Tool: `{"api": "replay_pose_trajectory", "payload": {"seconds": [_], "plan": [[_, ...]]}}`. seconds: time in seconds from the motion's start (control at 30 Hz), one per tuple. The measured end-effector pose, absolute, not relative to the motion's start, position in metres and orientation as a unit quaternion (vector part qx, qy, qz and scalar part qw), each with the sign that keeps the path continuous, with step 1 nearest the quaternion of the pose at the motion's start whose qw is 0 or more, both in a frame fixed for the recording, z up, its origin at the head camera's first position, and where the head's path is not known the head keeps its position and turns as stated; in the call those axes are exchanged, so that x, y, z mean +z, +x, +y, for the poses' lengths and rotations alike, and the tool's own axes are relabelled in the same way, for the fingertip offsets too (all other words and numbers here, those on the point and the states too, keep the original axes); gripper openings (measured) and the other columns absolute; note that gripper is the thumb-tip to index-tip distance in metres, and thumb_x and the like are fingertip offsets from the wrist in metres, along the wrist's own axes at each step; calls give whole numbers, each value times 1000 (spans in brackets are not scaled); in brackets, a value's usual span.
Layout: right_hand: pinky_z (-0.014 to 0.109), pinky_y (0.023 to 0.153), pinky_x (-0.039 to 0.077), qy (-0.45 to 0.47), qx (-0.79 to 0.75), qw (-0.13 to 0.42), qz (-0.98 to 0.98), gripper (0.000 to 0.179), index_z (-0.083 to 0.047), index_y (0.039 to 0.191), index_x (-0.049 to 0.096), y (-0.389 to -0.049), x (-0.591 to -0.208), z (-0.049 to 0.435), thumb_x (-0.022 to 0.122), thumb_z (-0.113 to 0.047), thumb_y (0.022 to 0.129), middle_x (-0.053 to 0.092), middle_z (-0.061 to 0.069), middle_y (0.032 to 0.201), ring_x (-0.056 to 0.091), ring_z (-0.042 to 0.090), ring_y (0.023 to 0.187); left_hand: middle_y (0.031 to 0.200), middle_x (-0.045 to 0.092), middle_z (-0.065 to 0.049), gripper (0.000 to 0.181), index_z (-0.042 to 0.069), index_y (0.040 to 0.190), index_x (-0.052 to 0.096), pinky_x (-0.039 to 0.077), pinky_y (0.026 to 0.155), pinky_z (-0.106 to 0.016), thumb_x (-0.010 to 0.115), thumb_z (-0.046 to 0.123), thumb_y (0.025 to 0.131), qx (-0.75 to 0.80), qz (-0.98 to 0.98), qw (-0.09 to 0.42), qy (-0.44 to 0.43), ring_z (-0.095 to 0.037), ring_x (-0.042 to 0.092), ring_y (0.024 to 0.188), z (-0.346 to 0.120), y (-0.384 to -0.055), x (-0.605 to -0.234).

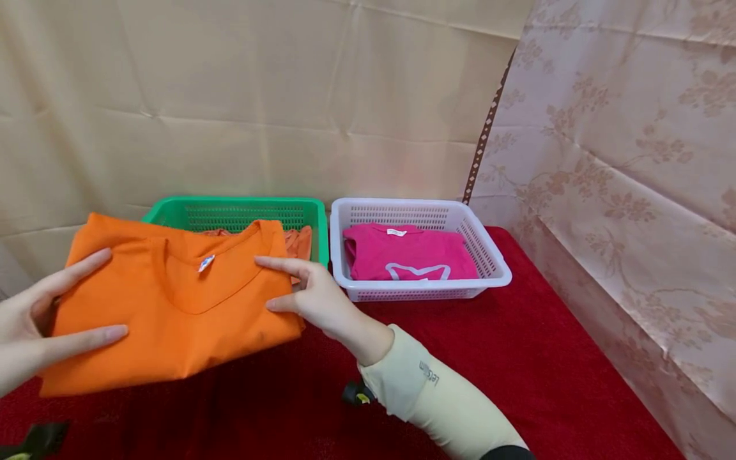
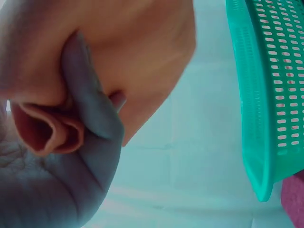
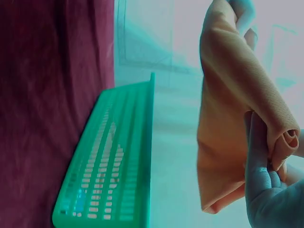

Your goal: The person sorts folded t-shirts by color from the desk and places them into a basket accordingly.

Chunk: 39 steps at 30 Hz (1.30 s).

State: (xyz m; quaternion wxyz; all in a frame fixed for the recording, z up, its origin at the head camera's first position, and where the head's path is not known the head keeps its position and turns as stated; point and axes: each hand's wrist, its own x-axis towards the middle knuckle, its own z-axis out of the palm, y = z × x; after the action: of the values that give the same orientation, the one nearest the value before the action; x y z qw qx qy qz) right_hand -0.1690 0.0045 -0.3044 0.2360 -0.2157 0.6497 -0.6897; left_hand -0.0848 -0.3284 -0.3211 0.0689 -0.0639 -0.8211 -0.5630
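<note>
A folded orange shirt, with a small label at its round neckline, is held up in front of the green basket. At its left edge my left hand grips it, thumb and a finger spread over the front; the left wrist view shows the rolled fabric edge tucked in the palm. My right hand pinches the right edge near the collar. In the right wrist view more fingers show against the folded cloth. The shirt hides much of the green basket, where other orange clothing lies.
Right of the green basket stands a white basket holding a folded pink shirt with a star outline. A red cloth covers the table. Beige curtain hangs behind, floral fabric on the right. Small dark objects lie near the front.
</note>
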Motion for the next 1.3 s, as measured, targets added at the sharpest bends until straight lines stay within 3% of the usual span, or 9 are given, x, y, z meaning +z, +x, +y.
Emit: {"api": "replay_pose_trajectory", "payload": {"seconds": [0.17,0.33,0.43,0.53,0.67,0.9,1.07,1.2,1.3], "plan": [[31,86,58,-218,-687,207,661,63,-12,140,58,-184,-301,3,63,14,83,63,16,133,66,13,101,135,42,25,96,39,157,17,49,69,-7,73,4,88,-476,-878,51,-9,25,47,98,-330,-101,-316],[30,86,58,-225,-675,173,681,63,-11,140,57,-201,-297,0,62,14,83,62,18,133,65,14,103,152,31,12,97,41,157,7,40,79,0,71,12,91,-440,-897,34,-32,23,39,114,-328,-112,-308],[28,86,57,-221,-660,153,702,62,-13,139,59,-212,-298,-2,63,13,84,58,12,139,63,15,105,165,10,-2,97,38,158,1,21,87,7,71,20,93,-408,-911,36,-37,8,17,141,-322,-120,-301],[25,84,56,-210,-641,135,726,61,-18,139,60,-224,-300,-5,65,11,85,52,3,145,61,14,106,165,-5,-15,97,31,159,-2,5,110,-5,69,24,94,-377,-924,47,-44,-21,-4,151,-315,-128,-296],[22,84,53,-197,-635,120,738,61,-19,138,60,-239,-308,-11,66,10,85,50,0,148,58,11,107,162,-1,-30,96,14,160,0,-4,121,-40,69,15,93,-339,-933,89,-78,-47,2,149,-311,-142,-292],[17,77,48,-182,-621,63,759,63,-20,139,60,-258,-324,-16,67,10,84,52,6,148,54,8,98,157,7,-39,94,8,159,2,9,118,-65,68,9,92,-321,-936,118,-81,-59,16,140,-310,-170,-293],[17,82,48,-182,-583,0,792,63,-19,138,60,-264,-336,-23,69,10,83,54,9,145,54,11,100,157,5,-39,91,2,158,5,11,116,-69,66,2,91,-311,-935,152,-82,-59,14,141,-306,-185,-306],[24,101,46,-180,-546,-29,818,62,-21,139,59,-268,-346,-30,69,7,85,52,8,148,54,17,123,157,6,-39,90,2,158,5,14,114,-69,64,2,91,-293,-941,159,-67,-58,15,142,-304,-195,-317],[31,115,37,-177,-522,-39,833,61,-21,140,59,-270,-353,-31,68,6,86,50,11,149,43,24,141,157,6,-39,89,2,158,4,17,113,-70,63,4,91,-281,-948,142,-53,-58,16,141,-304,-202,-325]]}}
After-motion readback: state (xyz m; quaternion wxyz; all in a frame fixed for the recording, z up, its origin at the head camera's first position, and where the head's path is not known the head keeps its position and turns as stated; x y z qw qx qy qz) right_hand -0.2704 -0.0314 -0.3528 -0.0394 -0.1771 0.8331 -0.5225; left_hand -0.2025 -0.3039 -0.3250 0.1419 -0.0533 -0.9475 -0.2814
